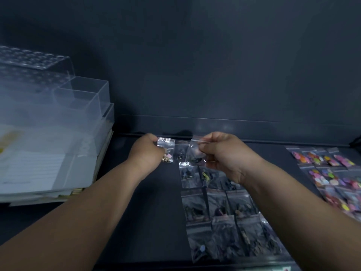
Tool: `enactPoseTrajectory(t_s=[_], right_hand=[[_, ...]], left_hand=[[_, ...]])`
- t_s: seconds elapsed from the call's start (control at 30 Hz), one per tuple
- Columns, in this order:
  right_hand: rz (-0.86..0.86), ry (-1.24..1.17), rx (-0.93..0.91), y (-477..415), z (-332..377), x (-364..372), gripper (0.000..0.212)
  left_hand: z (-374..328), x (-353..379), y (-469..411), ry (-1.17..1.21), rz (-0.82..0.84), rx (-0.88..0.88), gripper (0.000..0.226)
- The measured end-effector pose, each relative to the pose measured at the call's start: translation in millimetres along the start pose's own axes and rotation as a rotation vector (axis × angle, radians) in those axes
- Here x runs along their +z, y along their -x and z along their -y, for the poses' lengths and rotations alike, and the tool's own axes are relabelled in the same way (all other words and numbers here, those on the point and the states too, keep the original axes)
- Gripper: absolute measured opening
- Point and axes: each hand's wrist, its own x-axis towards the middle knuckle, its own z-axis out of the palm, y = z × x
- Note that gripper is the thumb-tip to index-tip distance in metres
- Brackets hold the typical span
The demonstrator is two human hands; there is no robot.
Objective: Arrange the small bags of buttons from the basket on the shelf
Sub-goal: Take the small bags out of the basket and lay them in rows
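Rows of bagged buttons [220, 208] lie edge to edge below the right fingers [207, 148], apparently to keep a tidy grid. The right hand [224, 153] pinches a dark-button bag [192, 151] by its top, the left hand [146, 151] a gold-button bag [166, 148] beside it, likely extending the back row. Dark wall [214, 65], dark shelf [152, 222]; clear boxes [78, 106] left of the left fingers [154, 142].

Right of the boxes [58, 114] (seemingly stacked), bags [224, 212] cover the shelf [156, 222].

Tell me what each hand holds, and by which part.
The left hand grips a small bag of gold and pink buttons by its left edge. The right hand pinches a small bag with dark contents by its top right corner.
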Motion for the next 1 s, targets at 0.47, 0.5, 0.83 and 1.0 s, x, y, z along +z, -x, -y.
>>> enactPoseTrajectory(t_s=[0.47, 0.5, 0.83, 1.0], right_hand=[[0.137, 0.27, 0.011, -0.5, -13.8, 50.8, 0.015], [0.11, 0.308, -0.014, -1.2, -15.3, 51.2, 0.012], [-0.049, 0.39, -0.172, 3.2, -26.8, 18.0, 0.014], [-0.057, 0.361, -0.192, 14.3, -30.8, 0.4, 0.014]], left_hand=[[12.2, -16.1, 58.2, 0.054, 0.122, 0.004, 0.027], [20.1, -17.8, 58.0, -0.083, 0.109, 0.022, 0.036], [47.3, -11.4, 74.0, -0.646, -0.016, 0.55, 0.009], [45.8, 0.7, 65.7, -0.651, 0.02, 0.592, 0.014]])
